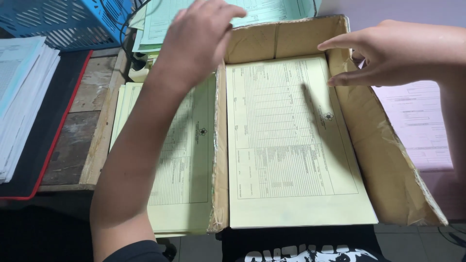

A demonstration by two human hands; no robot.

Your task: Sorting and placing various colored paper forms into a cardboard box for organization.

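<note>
A shallow brown cardboard box point(388, 160) lies in front of me with a stack of pale yellow printed forms point(291, 145) inside it. My left hand point(199, 39) hovers over the box's far left corner, fingers loosely curled, holding nothing. My right hand point(388, 53) is above the box's far right wall, fingers spread and pointing left, also with nothing in it. A second stack of yellow forms point(189, 160) sits just left of the box, partly under my left forearm.
Green forms point(165, 24) lie beyond the box. A blue plastic basket point(63, 22) stands at the far left, with a white paper stack point(22, 92) on a black red-edged mat point(48, 126). Pink forms point(417, 121) lie to the right. The wooden desk edge point(97, 140) runs alongside.
</note>
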